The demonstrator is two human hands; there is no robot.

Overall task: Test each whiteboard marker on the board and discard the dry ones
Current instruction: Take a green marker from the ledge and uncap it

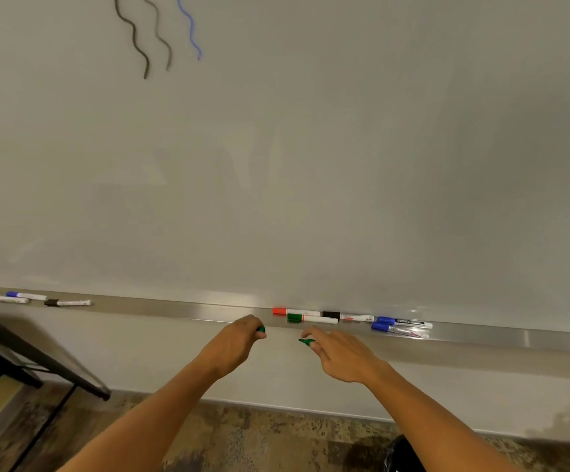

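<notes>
1. Left hand [239, 338]: fingers curled around a green piece [261, 332], probably the cap, only its end showing past the knuckles; held just below the lip of the marker tray [174, 310].
2. Right hand [339, 352]: fingertips pinching a green marker [306, 342] by its front end, the pointed tip aimed toward the left hand; the rest of the barrel hidden behind the fingers.
3. Key relation: the two green parts level with one another and apart, an open gap between the hands; long axis of the marker roughly horizontal, parallel to the tray edge, tip facing the left hand.
4. Board [310, 165]: directly ahead of and above both hands; three wavy test strokes [161, 35] far up and to the left of the left hand.
5. Untested group [344, 320]: red, green, black and blue markers lying on the tray just beyond and to the right of the right hand, nearer that hand.
6. Set-aside group [35, 298]: three markers far to the left of the left hand.
7. Judged step: cap freshly off or about to go back on; not decidable from this view.
</notes>
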